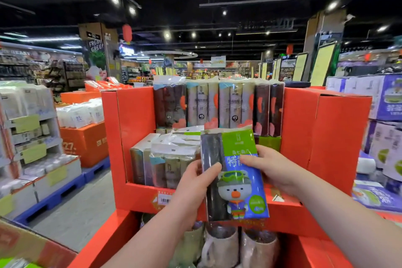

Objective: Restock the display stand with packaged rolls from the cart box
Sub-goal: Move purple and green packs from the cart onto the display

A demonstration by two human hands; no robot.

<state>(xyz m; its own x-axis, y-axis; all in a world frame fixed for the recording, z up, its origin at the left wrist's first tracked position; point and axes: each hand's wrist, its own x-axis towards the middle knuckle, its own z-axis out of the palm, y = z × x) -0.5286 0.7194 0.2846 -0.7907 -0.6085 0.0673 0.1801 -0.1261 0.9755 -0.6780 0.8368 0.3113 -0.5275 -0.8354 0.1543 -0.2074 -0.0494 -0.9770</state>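
Left hand (196, 183) and right hand (270, 166) clasp opposite edges of a green-and-blue plastic pack of dark rolls (236, 178), upright before the red cardboard display stand (134, 119); best slotted label-out beside beige shelved packs (165, 165).

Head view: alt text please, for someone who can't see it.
Left hand and right hand grip a blue-and-green roll pack roughly upright before a red display stand, whose shelves already hold beige and dark packs. Supermarket shelving lies behind.

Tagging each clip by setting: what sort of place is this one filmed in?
A supermarket or large store, by the look of it: a red cardboard display stand stocked with packaged rolls, shelves with yellow price tags on the left, and stacked purple cartons on the right.
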